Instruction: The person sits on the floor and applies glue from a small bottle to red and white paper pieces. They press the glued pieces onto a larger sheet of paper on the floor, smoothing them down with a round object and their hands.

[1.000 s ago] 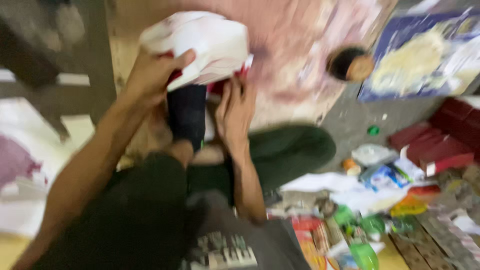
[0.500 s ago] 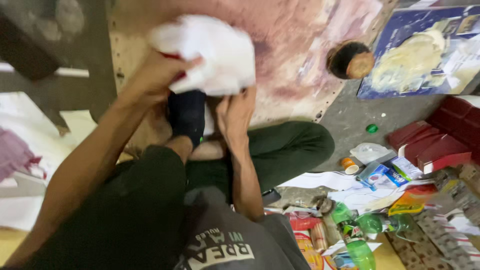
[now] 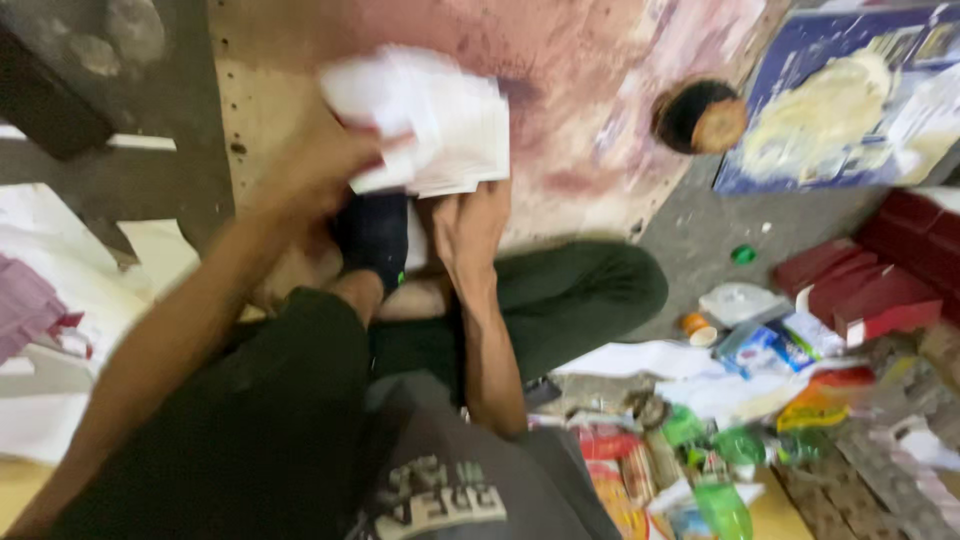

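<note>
paper stack [image 3: 440,125] above board [image 3: 600,120], round tin [image 3: 700,115] to its right

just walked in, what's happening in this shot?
A person sits on the floor with legs folded. The left hand holds a stack of white paper sheets over a stained board. The right hand rests just below the stack, beside a dark object by the knee; the blur hides what it is. Wrappers and green bottles lie to the right, with red boxes beyond.

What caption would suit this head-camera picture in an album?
Seated person's left hand grips a white paper stack; right hand rests beneath it, over a stained board.
</note>
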